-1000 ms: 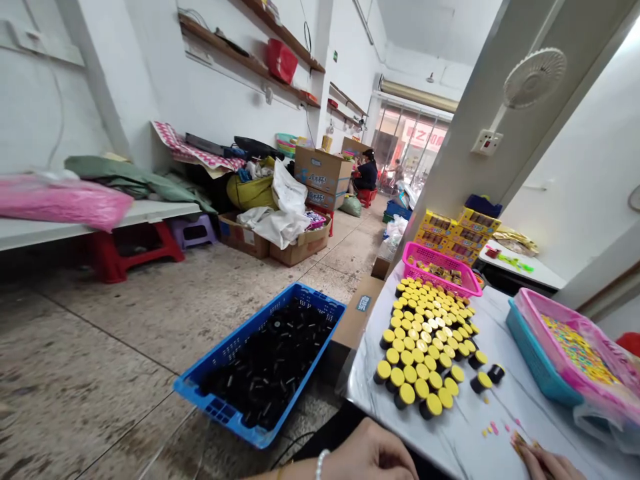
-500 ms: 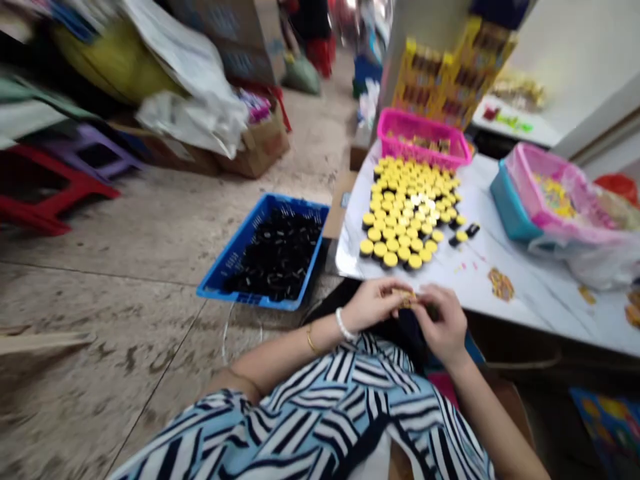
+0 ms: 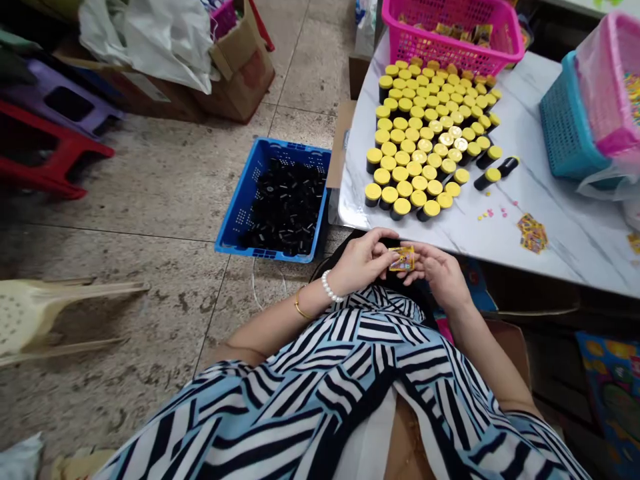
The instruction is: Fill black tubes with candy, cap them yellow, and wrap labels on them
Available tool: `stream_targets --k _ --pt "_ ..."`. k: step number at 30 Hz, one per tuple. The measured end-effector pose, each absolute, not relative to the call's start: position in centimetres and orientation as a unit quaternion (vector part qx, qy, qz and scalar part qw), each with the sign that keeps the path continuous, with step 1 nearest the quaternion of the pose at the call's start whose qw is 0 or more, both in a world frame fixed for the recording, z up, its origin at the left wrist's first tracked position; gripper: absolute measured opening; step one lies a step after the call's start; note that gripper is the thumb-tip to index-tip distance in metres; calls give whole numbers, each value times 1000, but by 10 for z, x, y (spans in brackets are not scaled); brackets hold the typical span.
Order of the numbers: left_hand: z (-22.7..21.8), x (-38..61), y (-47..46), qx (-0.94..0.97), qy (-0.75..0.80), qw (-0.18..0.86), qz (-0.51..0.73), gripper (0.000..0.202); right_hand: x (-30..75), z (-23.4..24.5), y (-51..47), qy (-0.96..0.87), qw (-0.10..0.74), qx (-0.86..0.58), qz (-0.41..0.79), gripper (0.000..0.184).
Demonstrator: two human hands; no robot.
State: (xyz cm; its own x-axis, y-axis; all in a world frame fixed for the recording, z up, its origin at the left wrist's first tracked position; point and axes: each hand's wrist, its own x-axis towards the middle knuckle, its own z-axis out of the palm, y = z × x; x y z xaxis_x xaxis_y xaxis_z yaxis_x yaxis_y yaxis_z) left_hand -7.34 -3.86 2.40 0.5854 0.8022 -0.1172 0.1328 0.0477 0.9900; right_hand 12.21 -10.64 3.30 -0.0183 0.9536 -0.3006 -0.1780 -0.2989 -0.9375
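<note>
My left hand and my right hand meet over my lap, just below the table's near edge. Both pinch a small yellow printed sticker sheet between their fingertips. A pearl bracelet and a gold bangle sit on my left wrist. On the white marble-patterned table ahead stand several black cylinders with yellow caps, packed in rows. Two more lie on their sides beside the rows. A small stack of coloured stickers and a few tiny loose pieces lie on the table to the right.
A blue crate of black cylinders sits on the floor to the left of the table. A pink basket stands at the table's far end, a teal basket under a pink one at the right. Stools, cardboard boxes and bags line the far left.
The view has tipped down from the room to my lap. My hands, at the table edge a second ago, have come together over my lap around the sticker sheet.
</note>
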Motion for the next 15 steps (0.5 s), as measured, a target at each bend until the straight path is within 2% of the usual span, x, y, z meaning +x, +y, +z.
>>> stream_targets --k 1,5,9,15 --pt "23 -75 -38 639 366 620 271 40 122 32 -105 -366 457 -530 614 55" --pt "20 -77 -40 595 360 647 312 40 113 24 -99 -364 449 -584 570 32" --pt "20 -81 -44 526 389 634 412 30 105 21 -96 -342 484 -595 543 29" --pt "18 -85 -47 528 408 633 393 34 98 19 -95 -365 481 -613 510 29"
